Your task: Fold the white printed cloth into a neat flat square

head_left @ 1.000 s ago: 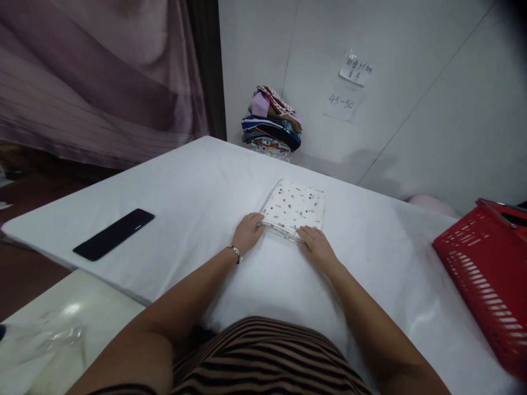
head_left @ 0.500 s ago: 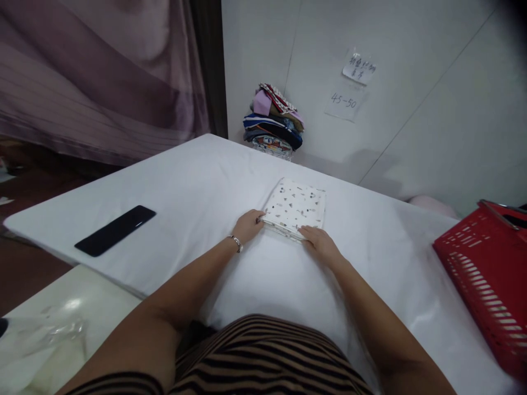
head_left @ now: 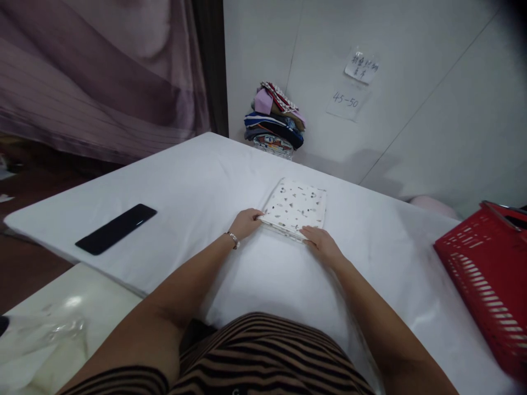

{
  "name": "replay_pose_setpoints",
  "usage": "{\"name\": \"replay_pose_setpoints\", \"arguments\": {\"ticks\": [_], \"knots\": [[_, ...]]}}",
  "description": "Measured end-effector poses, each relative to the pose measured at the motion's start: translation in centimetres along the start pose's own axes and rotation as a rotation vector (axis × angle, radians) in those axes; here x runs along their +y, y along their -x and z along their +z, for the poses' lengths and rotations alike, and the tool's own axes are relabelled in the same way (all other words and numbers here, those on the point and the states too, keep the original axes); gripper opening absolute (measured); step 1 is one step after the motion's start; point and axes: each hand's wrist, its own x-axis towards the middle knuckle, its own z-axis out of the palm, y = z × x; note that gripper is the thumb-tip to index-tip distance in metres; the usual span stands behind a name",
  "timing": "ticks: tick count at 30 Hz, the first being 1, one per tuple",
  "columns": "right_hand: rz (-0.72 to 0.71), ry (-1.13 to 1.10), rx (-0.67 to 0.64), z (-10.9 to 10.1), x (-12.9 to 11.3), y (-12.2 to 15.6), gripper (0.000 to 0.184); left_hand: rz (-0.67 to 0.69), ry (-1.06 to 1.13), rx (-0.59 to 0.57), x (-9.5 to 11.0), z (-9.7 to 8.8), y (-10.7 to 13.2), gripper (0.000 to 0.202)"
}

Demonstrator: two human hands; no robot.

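Two contact points noted

Flat black rectangular slab (head_left: 116, 229) lies at left on the white fabric-covered table (head_left: 185, 181). Bare left hand (head_left: 246, 223) pinches the near-left corner of a folded white printed cloth (head_left: 295, 204), mid-table. Bare right hand (head_left: 324, 245) lays fingers over its near-right corner; whether they pinch cannot be told. Red plastic basket (head_left: 489, 263) stands far right.

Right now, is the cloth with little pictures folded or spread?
Folded: the patterned cloth is a rectangle, with stacked layers showing along its near edge, between the left hand and right hand.
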Motion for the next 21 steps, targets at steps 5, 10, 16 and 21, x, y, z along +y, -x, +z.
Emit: {"name": "replay_pose_setpoints", "arguments": {"ticks": [5, 10, 16, 21], "knots": [[-0.012, -0.003, -0.008, -0.1, -0.1, 0.1, 0.037, 0.042, -0.019, -0.013, -0.1, -0.3, 0.2, 0.032], [-0.004, -0.009, 0.007, 0.1, 0.0, 0.1, 0.036, 0.128, -0.07, -0.082, -0.2, -1.1, 0.2, 0.032], [-0.016, 0.004, 0.022, 0.3, 0.2, 0.2, 0.036, 0.112, -0.116, -0.098, 0.3, -1.4, 0.3, 0.032], [-0.022, 0.011, 0.06, 0.3, -0.2, 0.2, 0.036, 0.3, -0.229, 0.03, 1.8, -0.4, 1.7, 0.04]]}}
